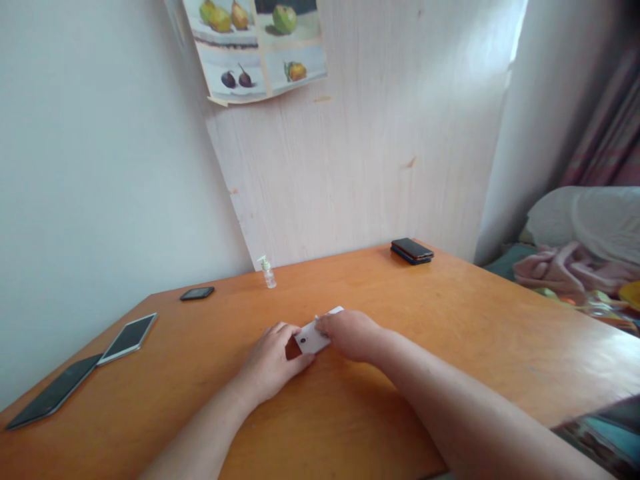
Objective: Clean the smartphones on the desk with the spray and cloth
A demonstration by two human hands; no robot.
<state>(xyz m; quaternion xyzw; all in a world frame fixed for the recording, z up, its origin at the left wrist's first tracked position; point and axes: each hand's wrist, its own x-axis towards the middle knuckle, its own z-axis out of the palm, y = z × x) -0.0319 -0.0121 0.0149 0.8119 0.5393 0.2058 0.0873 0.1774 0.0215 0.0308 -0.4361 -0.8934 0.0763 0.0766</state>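
Note:
A white smartphone (311, 341) lies on the table in front of me, its back with a dark camera lens facing up. My left hand (267, 360) grips its left end, with the thumb at the near edge and the fingers at the far edge. Across the phone's right part rests my right hand (350, 333), fingers curled together and pressed against the back. A small white bit shows by those fingertips, but whatever they hold is hidden.
On the orange wooden table (200, 400) stand a clear pump bottle (269, 275) and a stack of dark phones (412, 249). Along the left edge lie a small black phone (197, 293), a white tablet (129, 337) and a dark tablet (55, 392).

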